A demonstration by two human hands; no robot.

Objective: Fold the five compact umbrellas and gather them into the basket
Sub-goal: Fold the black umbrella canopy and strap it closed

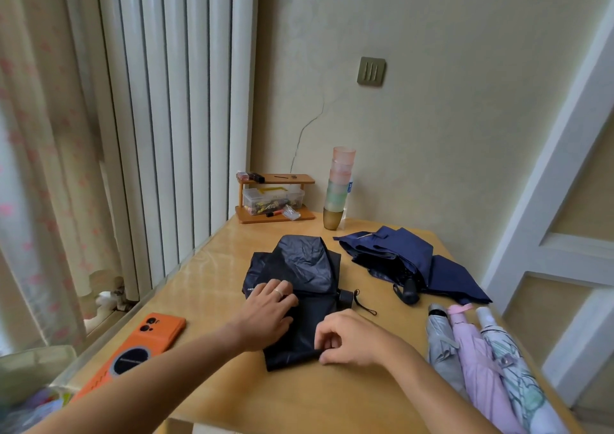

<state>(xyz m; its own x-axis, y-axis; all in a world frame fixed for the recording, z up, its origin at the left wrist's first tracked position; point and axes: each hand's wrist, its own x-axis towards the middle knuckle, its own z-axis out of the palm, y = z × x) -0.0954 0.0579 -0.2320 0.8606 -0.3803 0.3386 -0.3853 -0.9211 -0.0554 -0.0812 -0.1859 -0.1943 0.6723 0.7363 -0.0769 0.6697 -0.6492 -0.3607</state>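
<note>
A black compact umbrella (304,277) lies collapsed in the middle of the wooden table (212,281), its canopy loose and its handle with a wrist strap pointing right. My left hand (265,314) rests flat on the fabric with straight fingers. My right hand (345,337) pinches the near edge of the black fabric. A navy umbrella (408,261) lies unfolded and crumpled at the back right. Three rolled umbrellas lie side by side at the right edge: grey (440,344), pink (478,357) and white patterned (511,364). No basket is in view.
An orange phone (133,350) lies at the table's left front. A small wooden shelf (275,198) with a clear box stands at the back, beside a stack of coloured cups (339,191). A radiator and curtain line the left side.
</note>
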